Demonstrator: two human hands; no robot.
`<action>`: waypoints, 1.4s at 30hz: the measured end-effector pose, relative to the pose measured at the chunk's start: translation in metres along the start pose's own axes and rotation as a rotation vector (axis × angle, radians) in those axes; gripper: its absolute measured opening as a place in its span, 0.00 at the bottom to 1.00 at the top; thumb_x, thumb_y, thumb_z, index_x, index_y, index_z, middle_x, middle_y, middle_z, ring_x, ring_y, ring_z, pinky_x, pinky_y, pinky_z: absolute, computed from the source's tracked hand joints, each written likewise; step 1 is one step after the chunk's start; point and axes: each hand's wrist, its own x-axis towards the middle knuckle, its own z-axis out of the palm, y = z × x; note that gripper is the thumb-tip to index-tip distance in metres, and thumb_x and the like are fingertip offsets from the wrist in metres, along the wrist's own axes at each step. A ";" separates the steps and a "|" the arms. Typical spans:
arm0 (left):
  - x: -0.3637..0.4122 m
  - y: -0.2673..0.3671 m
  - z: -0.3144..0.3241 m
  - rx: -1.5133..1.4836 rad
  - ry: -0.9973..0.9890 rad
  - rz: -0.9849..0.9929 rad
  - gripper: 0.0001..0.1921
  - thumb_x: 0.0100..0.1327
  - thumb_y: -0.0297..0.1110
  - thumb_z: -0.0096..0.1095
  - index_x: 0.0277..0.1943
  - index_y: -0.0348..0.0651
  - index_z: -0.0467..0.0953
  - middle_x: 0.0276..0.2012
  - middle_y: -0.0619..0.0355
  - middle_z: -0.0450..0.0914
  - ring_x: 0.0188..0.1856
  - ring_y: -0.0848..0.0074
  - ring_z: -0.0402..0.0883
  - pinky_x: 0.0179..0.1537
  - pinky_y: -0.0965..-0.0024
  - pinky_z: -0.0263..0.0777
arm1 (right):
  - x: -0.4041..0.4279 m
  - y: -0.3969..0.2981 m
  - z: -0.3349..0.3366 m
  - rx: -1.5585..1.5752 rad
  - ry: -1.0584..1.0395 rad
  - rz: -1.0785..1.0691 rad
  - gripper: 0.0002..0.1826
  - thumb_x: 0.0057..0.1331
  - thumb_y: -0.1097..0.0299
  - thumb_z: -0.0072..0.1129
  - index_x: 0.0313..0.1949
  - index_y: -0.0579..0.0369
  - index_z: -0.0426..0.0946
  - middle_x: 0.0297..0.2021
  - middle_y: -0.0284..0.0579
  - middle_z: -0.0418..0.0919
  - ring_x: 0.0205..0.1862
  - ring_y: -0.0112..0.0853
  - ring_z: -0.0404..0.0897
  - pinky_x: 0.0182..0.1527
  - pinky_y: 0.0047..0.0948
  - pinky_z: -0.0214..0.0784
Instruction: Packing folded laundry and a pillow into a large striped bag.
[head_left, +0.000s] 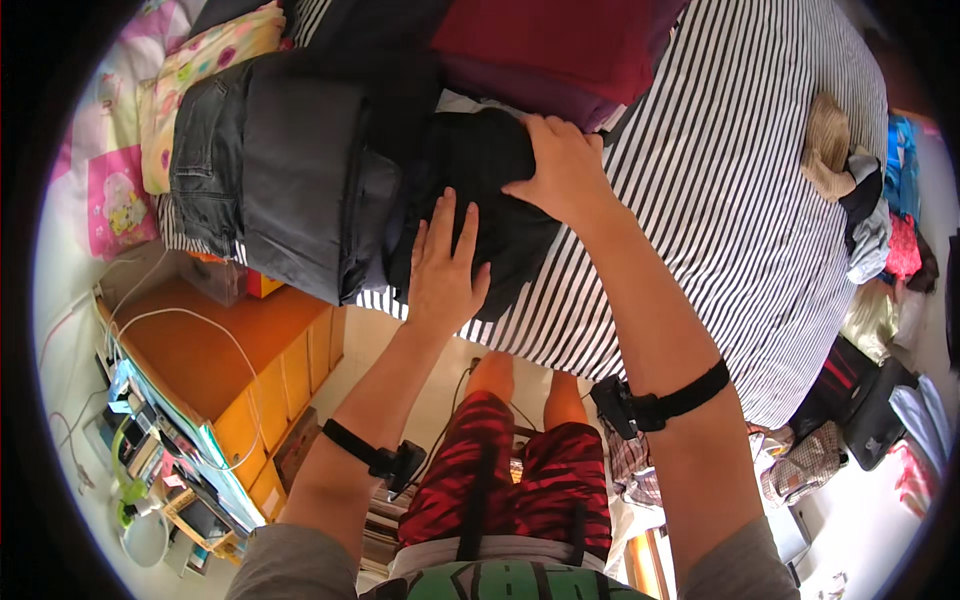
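Note:
A folded black garment (491, 161) lies on the striped bed sheet (697, 225) right in front of me. My left hand (444, 266) rests flat on its near left part, fingers spread. At its right edge, my right hand (564, 169) curves over the cloth with the thumb apart from the fingers; whether it pinches any fabric I cannot tell. Left of the black garment lie folded dark grey trousers (304, 165) and a pair of faded black jeans (206, 157). Just beyond my right hand, a dark red folded cloth (551, 45) is stacked on a purple one (525, 88).
A brown wooden cabinet (225, 345) with a white cable on it stands at the lower left. Beige and grey clothes (829, 146) lie at the bed's right edge. Bags, including a checked one (806, 465), sit on the right. A floral cloth (161, 142) is at the left.

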 end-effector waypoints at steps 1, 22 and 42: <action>0.000 -0.002 0.001 -0.010 -0.005 0.017 0.39 0.58 0.33 0.67 0.72 0.39 0.59 0.75 0.39 0.50 0.75 0.49 0.55 0.71 0.45 0.55 | -0.004 0.001 0.004 0.043 0.004 -0.002 0.43 0.39 0.55 0.79 0.56 0.56 0.74 0.47 0.45 0.77 0.54 0.42 0.76 0.51 0.44 0.63; 0.046 0.022 -0.003 -0.143 -0.097 0.233 0.45 0.47 0.46 0.80 0.68 0.45 0.66 0.69 0.45 0.64 0.68 0.54 0.65 0.69 0.49 0.56 | -0.187 0.086 -0.055 1.097 -0.041 0.743 0.25 0.57 0.74 0.71 0.54 0.66 0.76 0.45 0.47 0.84 0.45 0.32 0.82 0.50 0.31 0.75; 0.026 0.044 0.048 -1.046 -0.472 -0.485 0.41 0.55 0.34 0.77 0.68 0.30 0.62 0.60 0.45 0.76 0.63 0.64 0.75 0.63 0.66 0.67 | -0.275 0.175 0.040 1.403 0.285 1.137 0.25 0.70 0.58 0.62 0.57 0.67 0.74 0.47 0.48 0.82 0.47 0.30 0.81 0.51 0.26 0.72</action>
